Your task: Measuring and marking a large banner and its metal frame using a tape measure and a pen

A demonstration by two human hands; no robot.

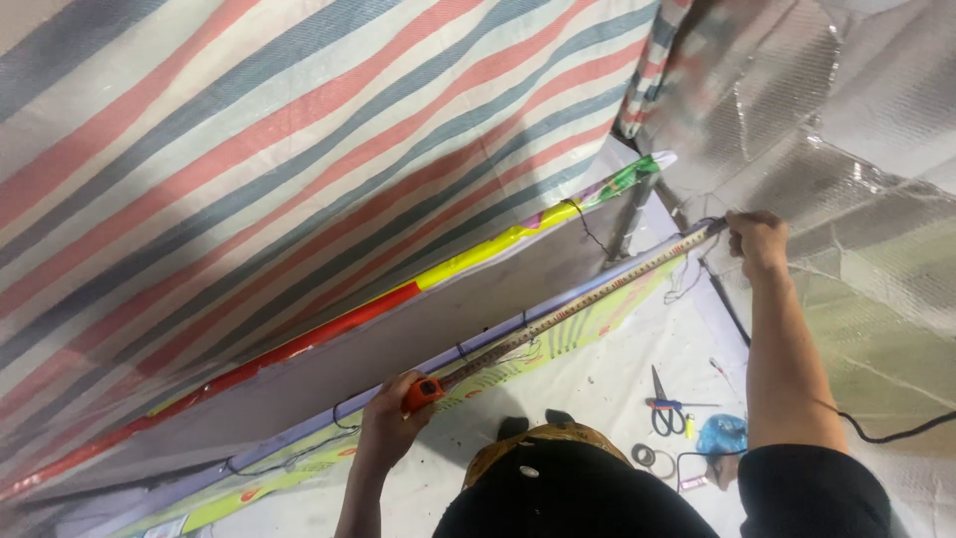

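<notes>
Left hand [390, 418] was closed around an orange tape measure case [424, 391], near the bottom centre of the view. Right hand [757, 239] was at the far right, fingers pinched on the end of the tape blade [588, 301]. The hands were well apart, with the blade stretched taut between them.

The blade ran diagonally from near-left up to far-right, lying along the top edge of a long horizontal rail [329, 413] wrapped in printed yellow-green sheeting. Thin black ties [461, 351] looped around that rail at a few spots. A second, higher rail [478, 254] in yellow and red wrap ran roughly parallel behind it, under a red, blue and white striped tarp [249, 149] that filled the upper left.

Silver bubble-foil insulation [846, 120] covered the right side. An upright post [629, 214] stood near the right hand, where the rails met it.

Below on the white floor sheet [597, 389]: scissors [661, 408], a blue crumpled bag [722, 433], a small tape roll [645, 456], and a black cable [896, 433] trailing off to the right.
</notes>
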